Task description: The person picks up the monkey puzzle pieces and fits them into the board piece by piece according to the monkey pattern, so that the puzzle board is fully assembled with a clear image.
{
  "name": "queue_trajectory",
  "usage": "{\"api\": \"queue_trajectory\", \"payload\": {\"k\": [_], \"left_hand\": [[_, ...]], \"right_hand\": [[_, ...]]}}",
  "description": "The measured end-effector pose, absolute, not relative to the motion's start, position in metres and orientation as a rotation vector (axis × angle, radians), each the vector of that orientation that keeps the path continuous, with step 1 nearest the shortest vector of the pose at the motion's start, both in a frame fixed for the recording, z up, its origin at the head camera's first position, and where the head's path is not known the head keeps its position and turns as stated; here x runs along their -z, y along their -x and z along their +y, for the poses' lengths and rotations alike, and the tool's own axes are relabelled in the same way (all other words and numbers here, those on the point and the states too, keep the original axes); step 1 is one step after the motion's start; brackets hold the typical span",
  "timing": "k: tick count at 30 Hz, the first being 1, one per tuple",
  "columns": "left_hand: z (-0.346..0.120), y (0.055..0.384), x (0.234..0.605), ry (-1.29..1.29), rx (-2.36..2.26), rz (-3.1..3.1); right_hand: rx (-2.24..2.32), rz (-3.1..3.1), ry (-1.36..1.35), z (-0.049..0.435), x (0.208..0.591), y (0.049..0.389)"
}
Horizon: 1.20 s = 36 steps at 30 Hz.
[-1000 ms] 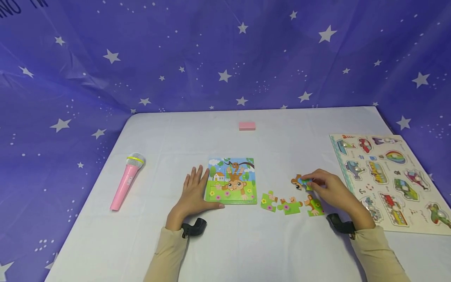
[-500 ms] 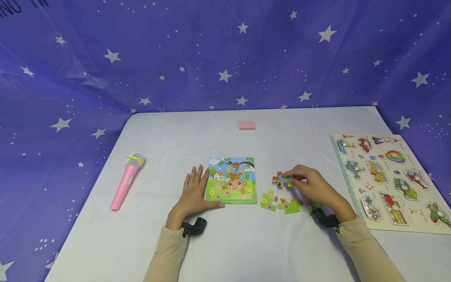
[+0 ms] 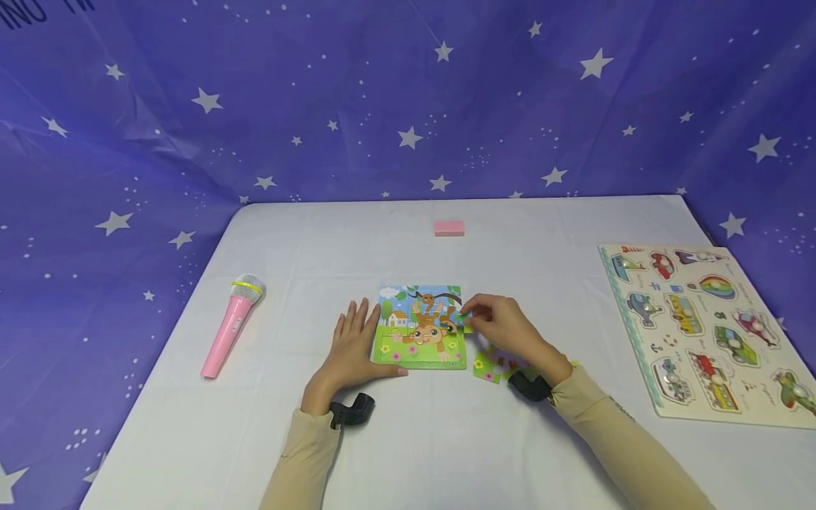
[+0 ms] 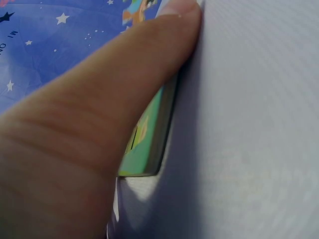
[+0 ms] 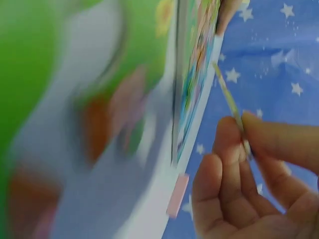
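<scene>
A small monkey jigsaw puzzle [image 3: 421, 365] lies flat in the middle of the table. My left hand [image 3: 349, 350] rests against it with straight fingers, the fingers along its left edge and the thumb by its near edge. Above the puzzle's right side, my right hand [image 3: 510, 329] pinches a puzzle piece [image 5: 229, 97] between thumb and fingers. In the right wrist view that piece is seen edge-on, raised off the table. Loose green puzzle pieces [image 3: 487, 365] lie right of the puzzle, partly hidden under the right hand and wrist.
At the left lies a pink toy microphone [image 3: 229, 326]. A pink block [image 3: 449, 228] sits near the table's back edge. On the right is a large vehicle puzzle board [image 3: 695, 340]. Purple star-printed cloth [image 3: 357, 106] hangs behind the white table.
My right hand has carried the pinched puzzle piece leftward from the right of the loose pieces to the monkey puzzle's right edge. The left hand has stayed put.
</scene>
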<state>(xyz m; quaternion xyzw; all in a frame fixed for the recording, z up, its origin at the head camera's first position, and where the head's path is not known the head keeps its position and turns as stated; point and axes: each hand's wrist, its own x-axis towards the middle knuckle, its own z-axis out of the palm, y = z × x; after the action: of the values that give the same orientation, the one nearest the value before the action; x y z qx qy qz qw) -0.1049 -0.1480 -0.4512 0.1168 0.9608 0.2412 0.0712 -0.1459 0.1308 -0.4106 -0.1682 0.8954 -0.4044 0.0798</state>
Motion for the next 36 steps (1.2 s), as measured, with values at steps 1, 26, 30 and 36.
{"api": "queue_trajectory", "payload": {"k": [1,26,30,36], "left_hand": [[-0.148,0.105,0.451,-0.351,-0.728,2.888],[-0.149,0.105,0.451,-0.338,-0.715,2.879],[-0.149,0.105,0.451,-0.344,-0.722,2.878],[-0.148,0.105,0.451,-0.351,-0.727,2.881]], "right_hand": [[1.218,2.678,0.491,0.127,0.411,0.147],[1.164,2.657,0.263,0.097,0.421,0.154],[1.139,2.661,0.241,0.096,0.423,0.155],[1.122,2.657,0.225,0.097,0.421,0.156]]}}
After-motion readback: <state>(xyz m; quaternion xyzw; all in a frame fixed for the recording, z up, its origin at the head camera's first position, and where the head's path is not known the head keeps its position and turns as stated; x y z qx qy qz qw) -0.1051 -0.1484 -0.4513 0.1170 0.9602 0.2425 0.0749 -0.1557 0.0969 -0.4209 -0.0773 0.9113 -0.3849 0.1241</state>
